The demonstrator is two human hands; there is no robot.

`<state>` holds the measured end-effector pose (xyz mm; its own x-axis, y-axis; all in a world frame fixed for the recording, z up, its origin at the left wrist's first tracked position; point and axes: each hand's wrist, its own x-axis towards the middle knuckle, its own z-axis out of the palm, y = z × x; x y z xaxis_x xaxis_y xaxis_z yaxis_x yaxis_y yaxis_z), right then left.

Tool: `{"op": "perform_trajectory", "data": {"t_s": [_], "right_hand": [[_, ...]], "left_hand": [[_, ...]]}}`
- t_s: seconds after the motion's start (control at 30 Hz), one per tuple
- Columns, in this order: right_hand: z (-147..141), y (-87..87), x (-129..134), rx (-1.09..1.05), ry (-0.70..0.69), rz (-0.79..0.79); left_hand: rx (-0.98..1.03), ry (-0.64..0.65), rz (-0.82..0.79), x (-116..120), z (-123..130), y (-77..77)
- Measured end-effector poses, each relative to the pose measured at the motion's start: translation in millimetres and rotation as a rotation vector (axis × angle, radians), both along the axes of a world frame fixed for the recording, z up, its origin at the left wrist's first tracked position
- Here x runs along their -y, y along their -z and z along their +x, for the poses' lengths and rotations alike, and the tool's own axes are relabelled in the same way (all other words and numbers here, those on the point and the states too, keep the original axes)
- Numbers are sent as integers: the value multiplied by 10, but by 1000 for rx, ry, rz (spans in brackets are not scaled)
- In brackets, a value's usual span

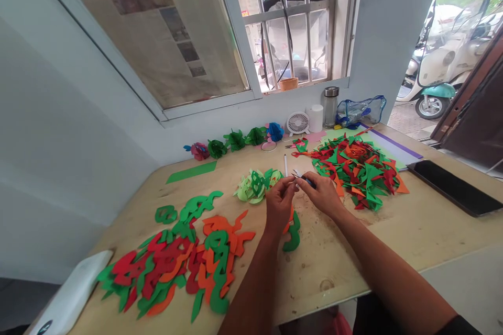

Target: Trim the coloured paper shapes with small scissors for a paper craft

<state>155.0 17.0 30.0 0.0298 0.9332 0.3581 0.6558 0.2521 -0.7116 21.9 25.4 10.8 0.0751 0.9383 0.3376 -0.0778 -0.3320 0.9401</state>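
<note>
Near the middle of the wooden table (pixel 330 251), my two hands almost touch. My left hand (pixel 280 201) is closed in a pinch; what lies between its fingertips is too small to make out. My right hand (pixel 320 193) is closed around a small tool with a dark handle (pixel 310 182) and a metal tip, which points at the left fingertips. Green and orange cut pieces (pixel 292 235) lie just under and beside my left hand. Light green cut shapes (pixel 251 186) sit behind it, and a white pen (pixel 285 165) stands out just beyond the hands.
Red, green and orange cut shapes (pixel 168 267) are heaped at the left, scraps (pixel 361 167) at the right. A black phone or tablet (pixel 456 186) lies at the right edge. Along the wall are paper flowers (pixel 236 140), a small fan (pixel 297 123) and a glass bottle (pixel 330 106).
</note>
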Motion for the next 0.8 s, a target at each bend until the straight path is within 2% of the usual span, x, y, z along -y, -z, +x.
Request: {"op": "perform_trajectory", "data": {"t_s": [0.3,0.43,0.8], "right_hand": [[-1,37,-3,32,82,15],[-6,43,-4,39,105,22],[-13,43,-1,76,76,-4]], "left_hand": [[-1,-10,5,17,8,-18],[7,-64,-20,-1,1,1],[70,-149,-58,-5,-8,-2]]}}
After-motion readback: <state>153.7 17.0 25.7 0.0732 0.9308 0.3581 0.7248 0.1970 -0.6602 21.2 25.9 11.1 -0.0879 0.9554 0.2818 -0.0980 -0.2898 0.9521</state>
